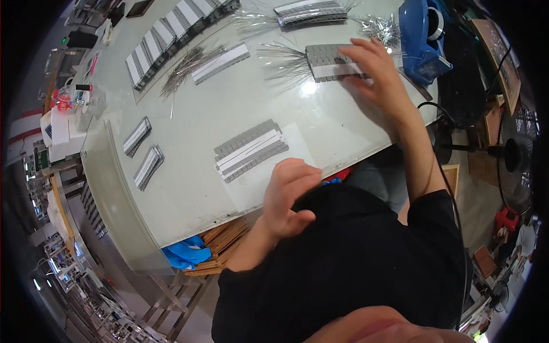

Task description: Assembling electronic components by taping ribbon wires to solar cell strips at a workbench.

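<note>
My right hand (380, 71) reaches over the right end of a stack of grey-and-white strips (326, 63); its thumb and fingers are apart, and whether they touch the stack is hard to tell. Thin silver wires (284, 62) fan out from the stack's left end. Near the table's front edge my left hand (289, 197) hovers with fingers loosely curved and the thumb apart, holding nothing. Just beyond it, grey strips with white bands (251, 150) lie side by side on a white sheet (300, 151).
A blue tape dispenser (416, 43) stands at the far right, beside a silver wire bundle (378, 30). Further back lie a long row of strip stacks (171, 37) and another wired stack (311, 14). Two small stacks (148, 167) sit at the left. A fan (512, 157) stands right of the table.
</note>
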The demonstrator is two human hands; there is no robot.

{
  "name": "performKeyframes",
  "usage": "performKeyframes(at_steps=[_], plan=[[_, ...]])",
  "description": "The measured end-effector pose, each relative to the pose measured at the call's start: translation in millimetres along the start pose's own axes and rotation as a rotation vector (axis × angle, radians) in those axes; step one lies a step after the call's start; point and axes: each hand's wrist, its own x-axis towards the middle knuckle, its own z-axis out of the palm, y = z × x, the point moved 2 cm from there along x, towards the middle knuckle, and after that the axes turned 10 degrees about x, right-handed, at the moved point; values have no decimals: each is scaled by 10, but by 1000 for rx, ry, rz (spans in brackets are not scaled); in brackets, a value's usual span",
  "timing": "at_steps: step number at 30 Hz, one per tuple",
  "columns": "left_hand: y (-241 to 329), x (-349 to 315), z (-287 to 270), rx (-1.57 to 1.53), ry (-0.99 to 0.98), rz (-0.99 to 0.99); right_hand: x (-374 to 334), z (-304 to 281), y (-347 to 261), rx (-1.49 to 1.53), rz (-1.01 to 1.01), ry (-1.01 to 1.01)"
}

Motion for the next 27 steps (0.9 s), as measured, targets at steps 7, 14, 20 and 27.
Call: performKeyframes(at_steps=[7,14,20,27], plan=[[-231,-203,245,171,160,-150,-67,34,-37,-180,105,7],[-240,-201,313,142,209,-161,-92,62,-45,-275,48,57],[-193,-151,347,179,211,-147,-192,21,-222,-245,59,122],[-218,-200,312,213,157,-142,-184,103,-188,-367,112,54]])
